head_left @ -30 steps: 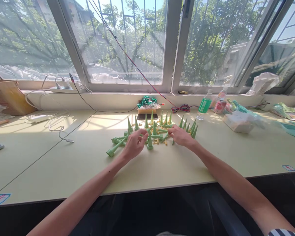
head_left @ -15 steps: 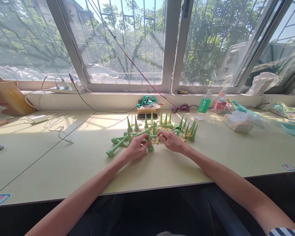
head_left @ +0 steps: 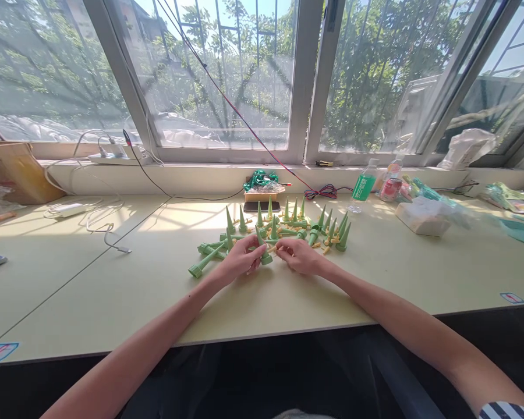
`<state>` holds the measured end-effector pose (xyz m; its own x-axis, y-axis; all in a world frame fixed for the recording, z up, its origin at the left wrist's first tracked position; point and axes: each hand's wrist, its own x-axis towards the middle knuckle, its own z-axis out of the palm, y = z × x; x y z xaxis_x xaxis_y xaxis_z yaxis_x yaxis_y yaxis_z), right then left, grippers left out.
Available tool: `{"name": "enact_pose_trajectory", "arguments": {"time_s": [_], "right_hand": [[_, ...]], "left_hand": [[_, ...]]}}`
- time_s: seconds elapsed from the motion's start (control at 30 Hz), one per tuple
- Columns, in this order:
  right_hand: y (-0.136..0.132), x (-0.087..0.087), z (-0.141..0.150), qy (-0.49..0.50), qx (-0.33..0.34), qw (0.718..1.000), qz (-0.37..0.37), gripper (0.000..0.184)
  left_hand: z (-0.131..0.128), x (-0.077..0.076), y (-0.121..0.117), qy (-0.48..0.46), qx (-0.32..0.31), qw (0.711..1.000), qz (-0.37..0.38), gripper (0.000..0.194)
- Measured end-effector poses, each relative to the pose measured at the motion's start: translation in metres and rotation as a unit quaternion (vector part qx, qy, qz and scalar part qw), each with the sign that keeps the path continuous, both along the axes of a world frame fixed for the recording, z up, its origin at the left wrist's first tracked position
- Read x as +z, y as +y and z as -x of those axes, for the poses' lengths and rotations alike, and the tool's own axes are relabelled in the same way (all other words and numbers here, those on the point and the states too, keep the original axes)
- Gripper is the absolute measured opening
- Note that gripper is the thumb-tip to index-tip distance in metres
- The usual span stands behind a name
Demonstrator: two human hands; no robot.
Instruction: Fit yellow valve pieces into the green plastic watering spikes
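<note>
My left hand [head_left: 241,257] is closed around a green plastic plant-watering spike [head_left: 264,251], which leans with its point up and left and its wide capped end down and right. Just to the right, my right hand [head_left: 300,256] pinches a small yellow peg-like piece [head_left: 272,249] close to the spike's side. Whether the two touch, I cannot tell. Behind my hands, several green spikes stand point up, such as one spike [head_left: 344,237] at the right. Others lie flat, like a long spike [head_left: 206,262] at the left. Small yellow pieces [head_left: 325,250] are scattered among them.
A black phone [head_left: 262,206] lies behind the spikes, before a small box [head_left: 264,196] with green material. A bottle with a green label [head_left: 364,186], a can [head_left: 390,190] and a tissue pack [head_left: 423,216] stand right. White cables [head_left: 107,233] lie left.
The spike in my left hand has gone from upright to tilted, its base swung toward my right hand. My right hand has come slightly left and nearer, with the yellow piece now showing in its fingers.
</note>
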<state>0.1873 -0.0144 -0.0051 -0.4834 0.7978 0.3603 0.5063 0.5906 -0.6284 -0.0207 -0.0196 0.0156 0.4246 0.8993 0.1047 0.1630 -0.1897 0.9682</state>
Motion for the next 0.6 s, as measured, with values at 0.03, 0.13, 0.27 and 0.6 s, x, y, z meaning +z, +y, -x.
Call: {"name": "enact_pose_trajectory", "arguments": {"time_s": [0.03, 0.13, 0.27, 0.6], "right_hand": [[-0.0007, -0.0001, 0.0008, 0.008, -0.001, 1.0, 0.007, 0.016], [-0.0025, 0.0005, 0.0029, 0.018, -0.016, 1.0, -0.005, 0.016], [-0.0053, 0.0028, 0.005, 0.029, -0.019, 0.999, -0.038, 0.017], [-0.0055, 0.0014, 0.0044, 0.154, 0.057, 0.98, 0.109, 0.024]], "left_hand": [[-0.0004, 0.0006, -0.0005, -0.001, 0.004, 1.0, 0.003, 0.035], [-0.0014, 0.0025, -0.0023, -0.006, 0.011, 1.0, 0.006, 0.036], [-0.002, 0.0027, -0.0036, -0.023, 0.004, 1.0, -0.003, 0.037], [0.0015, -0.0039, -0.0025, -0.02, -0.044, 0.999, -0.016, 0.034]]}}
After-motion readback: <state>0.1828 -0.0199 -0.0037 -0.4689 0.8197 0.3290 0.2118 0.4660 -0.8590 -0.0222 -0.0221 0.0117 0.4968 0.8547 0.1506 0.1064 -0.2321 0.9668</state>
